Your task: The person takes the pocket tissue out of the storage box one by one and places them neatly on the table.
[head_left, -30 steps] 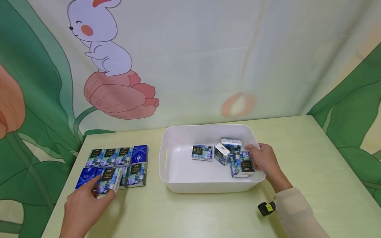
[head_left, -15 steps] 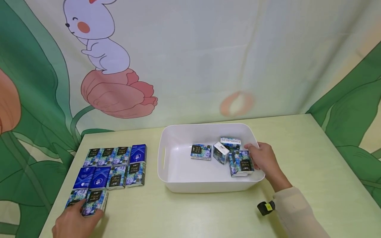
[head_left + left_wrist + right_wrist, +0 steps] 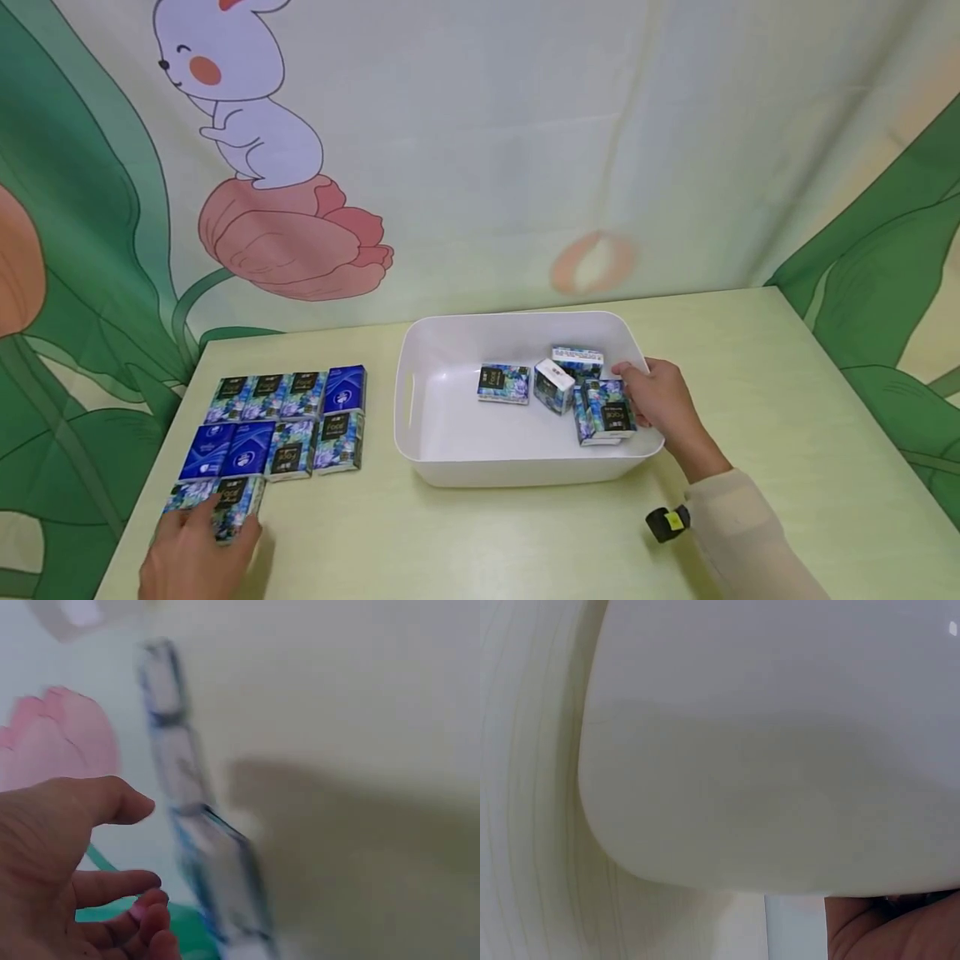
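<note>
My left hand (image 3: 193, 552) hovers over the near row of small tissue packs at the left. Its thumb and fingers are apart in the left wrist view, and nothing is between them. Just beyond the fingertips lies a floral tissue pack (image 3: 242, 510), with another floral pack (image 3: 183, 496) beside it, partly hidden by the hand. My right hand (image 3: 670, 410) grips the right end of the white plastic bin (image 3: 517, 473), thumb over the rim. Inside the bin are several floral packs, including one lying flat (image 3: 503, 383) and one tilted on its edge (image 3: 554, 385).
Behind the near row, floral packs and blue packs (image 3: 251, 448) lie in two more rows on the pale table (image 3: 465, 550). A black strap (image 3: 667, 523) hangs by the right sleeve. A printed curtain (image 3: 465, 167) closes off the back.
My left hand has carried a floral tissue pack toward me, set it down in the near row and let go. The right hand keeps its grip on the bin.
</note>
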`<state>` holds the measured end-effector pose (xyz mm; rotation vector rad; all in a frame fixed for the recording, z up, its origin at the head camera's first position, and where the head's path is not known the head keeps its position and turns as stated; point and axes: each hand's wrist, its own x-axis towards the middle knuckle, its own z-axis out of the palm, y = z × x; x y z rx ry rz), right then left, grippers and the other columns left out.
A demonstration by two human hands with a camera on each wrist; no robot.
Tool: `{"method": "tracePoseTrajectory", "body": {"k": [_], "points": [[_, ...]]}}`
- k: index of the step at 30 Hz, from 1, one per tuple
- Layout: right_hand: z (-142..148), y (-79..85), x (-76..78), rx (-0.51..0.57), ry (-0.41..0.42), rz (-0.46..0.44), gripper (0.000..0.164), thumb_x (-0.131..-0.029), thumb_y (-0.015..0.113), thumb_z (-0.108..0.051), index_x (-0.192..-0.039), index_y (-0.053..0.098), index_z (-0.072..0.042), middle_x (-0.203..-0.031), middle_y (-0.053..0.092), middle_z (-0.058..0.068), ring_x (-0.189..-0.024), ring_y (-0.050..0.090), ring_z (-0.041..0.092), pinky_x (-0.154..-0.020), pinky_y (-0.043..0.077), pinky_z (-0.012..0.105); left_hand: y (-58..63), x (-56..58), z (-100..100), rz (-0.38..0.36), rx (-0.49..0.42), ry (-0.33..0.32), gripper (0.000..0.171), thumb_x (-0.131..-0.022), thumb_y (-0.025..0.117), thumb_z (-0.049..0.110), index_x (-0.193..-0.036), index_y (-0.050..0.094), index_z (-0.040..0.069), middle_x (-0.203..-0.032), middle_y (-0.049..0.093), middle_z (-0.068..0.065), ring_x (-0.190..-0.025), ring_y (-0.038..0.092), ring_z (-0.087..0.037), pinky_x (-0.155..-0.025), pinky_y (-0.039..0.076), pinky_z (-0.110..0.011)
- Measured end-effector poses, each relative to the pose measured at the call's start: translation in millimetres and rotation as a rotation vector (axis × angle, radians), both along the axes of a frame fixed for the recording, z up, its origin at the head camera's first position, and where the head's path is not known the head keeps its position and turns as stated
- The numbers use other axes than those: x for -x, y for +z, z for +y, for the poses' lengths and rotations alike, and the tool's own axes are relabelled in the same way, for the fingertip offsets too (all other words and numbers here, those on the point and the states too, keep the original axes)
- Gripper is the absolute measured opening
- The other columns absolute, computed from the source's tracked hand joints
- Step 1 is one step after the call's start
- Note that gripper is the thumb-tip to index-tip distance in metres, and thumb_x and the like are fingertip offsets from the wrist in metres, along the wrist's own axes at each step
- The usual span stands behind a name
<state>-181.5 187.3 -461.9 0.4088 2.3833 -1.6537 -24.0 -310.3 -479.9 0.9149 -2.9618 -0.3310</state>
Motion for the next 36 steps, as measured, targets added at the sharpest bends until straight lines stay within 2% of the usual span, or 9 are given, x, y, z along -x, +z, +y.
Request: {"method": "tracePoseTrajectory", "body": {"k": [4,8,11,13,20,26,30,33,36], "points": [[2.8,-1.9,-0.3,-0.005,-0.003,0.013,0.031,-0.101,0.054,-0.023,-0.112,0.059,0.006,-0.057,0.044,-0.001,-0.042,0.037,0.010,-0.041,0.034,0.023,26.8,16.3,30.2,0.140,-0.031,-0.158,0.057,-0.088,0.072,0.033,-0.128,0.061,-0.007,-0.111,0.053,-0.033,-0.093,0.057,-0.050,-0.076,0.045,-0.064],[3.7,-4.2,-0.6,0.008,-0.008,0.007,0.030,-0.101,0.054,-0.023,-0.111,0.059,0.005,-0.056,0.044,-0.001,-0.043,0.037,0.009,-0.041,0.034,0.023,52.5,37.7,64.3,0.304,-0.046,-0.383,0.053,-0.089,0.075,0.032,-0.130,0.065,0.000,-0.112,0.059,-0.024,-0.091,0.061,-0.041,-0.072,0.049,-0.059],[2.4,-5.9,-0.1,0.016,-0.011,-0.002,0.030,-0.101,0.054,-0.023,-0.112,0.058,0.005,-0.057,0.044,-0.001,-0.043,0.037,0.009,-0.041,0.034,0.023,61.2,56.0,85.7,0.375,-0.054,-0.534,0.050,-0.088,0.075,0.032,-0.128,0.068,0.003,-0.111,0.062,-0.020,-0.094,0.062,-0.038,-0.072,0.052,-0.056],[1.4,-6.7,0.2,0.018,-0.010,-0.003,0.031,-0.102,0.054,-0.023,-0.114,0.058,0.005,-0.058,0.045,0.000,-0.043,0.037,0.009,-0.041,0.034,0.023,63.1,68.1,97.8,0.379,-0.064,-0.609,0.049,-0.087,0.076,0.032,-0.127,0.068,0.004,-0.112,0.063,-0.019,-0.098,0.062,-0.038,-0.076,0.053,-0.055],[1.7,-5.2,-0.1,0.016,-0.007,0.001,0.032,-0.102,0.054,-0.024,-0.114,0.058,0.005,-0.061,0.047,0.002,-0.045,0.039,0.010,-0.042,0.035,0.023,63.9,103.1,132.9,0.346,-0.078,-0.810,0.053,-0.085,0.078,0.033,-0.129,0.068,0.006,-0.116,0.063,-0.017,-0.105,0.059,-0.035,-0.084,0.052,-0.052],[3.0,-1.4,-1.4,0.015,-0.010,-0.002,0.030,-0.102,0.054,-0.025,-0.110,0.057,0.004,-0.062,0.047,0.002,-0.047,0.039,0.011,-0.042,0.036,0.024,61.9,124.8,162.9,0.327,0.055,-0.953,0.055,-0.086,0.076,0.034,-0.132,0.066,0.007,-0.116,0.063,-0.014,-0.108,0.056,-0.034,-0.086,0.050,-0.049],[0.8,0.1,-1.6,0.023,-0.001,0.001,0.031,-0.102,0.055,-0.025,-0.112,0.057,0.005,-0.061,0.046,0.002,-0.047,0.039,0.011,-0.042,0.036,0.024,55.0,137.4,179.1,0.169,0.100,-1.020,0.057,-0.088,0.075,0.037,-0.136,0.063,0.008,-0.119,0.064,-0.012,-0.111,0.057,-0.032,-0.089,0.051,-0.047],[-0.5,0.4,-1.6,0.016,0.007,0.004,0.032,-0.102,0.055,-0.025,-0.112,0.058,0.005,-0.060,0.045,0.001,-0.046,0.039,0.011,-0.042,0.036,0.025,49.6,145.5,189.6,0.028,0.133,-1.029,0.062,-0.088,0.075,0.041,-0.140,0.060,0.009,-0.126,0.062,-0.013,-0.116,0.056,-0.032,-0.093,0.051,-0.047],[0.9,-1.1,-1.4,-0.001,0.002,0.007,0.031,-0.102,0.055,-0.025,-0.111,0.058,0.005,-0.058,0.045,0.000,-0.045,0.038,0.011,-0.042,0.035,0.024,46.5,153.0,201.5,-0.060,0.126,-1.050,0.065,-0.089,0.075,0.041,-0.143,0.057,0.009,-0.130,0.060,-0.014,-0.119,0.055,-0.032,-0.095,0.050,-0.047]]}}
